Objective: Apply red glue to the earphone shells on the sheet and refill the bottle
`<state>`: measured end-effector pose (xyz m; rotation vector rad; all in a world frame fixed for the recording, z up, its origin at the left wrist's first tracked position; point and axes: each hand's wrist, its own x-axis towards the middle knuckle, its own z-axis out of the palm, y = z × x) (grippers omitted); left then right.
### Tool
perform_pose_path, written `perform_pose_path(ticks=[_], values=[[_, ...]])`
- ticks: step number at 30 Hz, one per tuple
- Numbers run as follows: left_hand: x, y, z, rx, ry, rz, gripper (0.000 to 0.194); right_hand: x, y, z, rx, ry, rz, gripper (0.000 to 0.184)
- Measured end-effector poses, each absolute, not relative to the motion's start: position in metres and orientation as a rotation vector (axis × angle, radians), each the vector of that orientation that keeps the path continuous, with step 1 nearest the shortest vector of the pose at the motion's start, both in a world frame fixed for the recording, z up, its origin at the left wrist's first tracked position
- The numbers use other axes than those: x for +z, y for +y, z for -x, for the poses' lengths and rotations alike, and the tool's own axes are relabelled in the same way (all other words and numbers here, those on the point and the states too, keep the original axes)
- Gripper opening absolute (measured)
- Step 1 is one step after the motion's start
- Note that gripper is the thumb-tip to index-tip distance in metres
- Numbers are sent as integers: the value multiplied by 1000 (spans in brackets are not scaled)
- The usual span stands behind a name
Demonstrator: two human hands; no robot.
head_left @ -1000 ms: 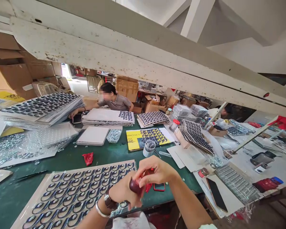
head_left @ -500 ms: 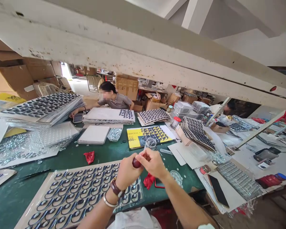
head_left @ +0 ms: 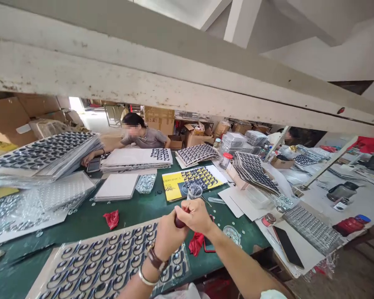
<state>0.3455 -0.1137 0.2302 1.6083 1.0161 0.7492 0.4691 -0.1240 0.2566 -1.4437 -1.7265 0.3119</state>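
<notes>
My left hand [head_left: 167,235] and my right hand [head_left: 196,216] meet above the green table [head_left: 87,220], both closed round a small dark red round object [head_left: 178,222]. The left wrist wears a watch and a bangle. Under the hands lies a large sheet of dark hook-shaped parts [head_left: 102,265]. A crumpled red scrap [head_left: 195,243] and a red-edged phone [head_left: 208,246] lie just beyond the right wrist. A clear cup [head_left: 194,192] stands past the hands on a yellow printed sheet [head_left: 187,181].
A person [head_left: 140,135] sits across the table beside stacks of part sheets [head_left: 137,158]. More stacks [head_left: 40,151] rise at the left. Another red scrap [head_left: 112,219] lies mid-table. A black phone [head_left: 288,246] and a red-lidded jar [head_left: 269,219] sit at the right. A white beam [head_left: 174,83] hangs overhead.
Both hands moved away from me and slightly up over the table, still holding the dark red object together. The view tilted a little.
</notes>
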Motion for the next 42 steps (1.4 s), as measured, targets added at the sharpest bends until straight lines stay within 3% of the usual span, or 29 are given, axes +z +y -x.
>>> perform_pose_path(ticks=[2, 5, 10, 12, 18, 21, 28, 33, 38, 40, 42], values=[[229, -108, -347, 879, 1118, -1668, 23, 250, -121, -467, 253, -1615, 1512, 49], [228, -104, -341, 914, 1094, -1746, 16, 256, -123, -473, 222, -1636, 1452, 47], [219, -106, -324, 285, 582, -1622, 30, 286, -135, -485, 358, -2148, 858, 33], [215, -107, -325, 183, 547, -1594, 34, 287, -135, -483, 376, -2215, 843, 33], [214, -104, -354, 732, 924, -1601, 18, 257, -121, -470, 91, -1758, 1501, 40], [219, -103, -354, 901, 1032, -1598, 17, 254, -119, -475, 74, -1710, 1546, 39], [218, -108, -333, 320, 505, -1410, 28, 267, -129, -495, 435, -2072, 1051, 35], [200, -120, -348, 581, 727, -1451, 16, 244, -131, -487, 505, -1836, 1216, 41], [179, -110, -365, 909, 936, -1545, 16, 210, -137, -490, 554, -1551, 1356, 41], [164, -107, -373, 949, 973, -1564, 23, 187, -143, -494, 628, -1379, 1395, 34], [142, -110, -382, 915, 943, -1579, 46, 156, -153, -498, 736, -1202, 1401, 41]])
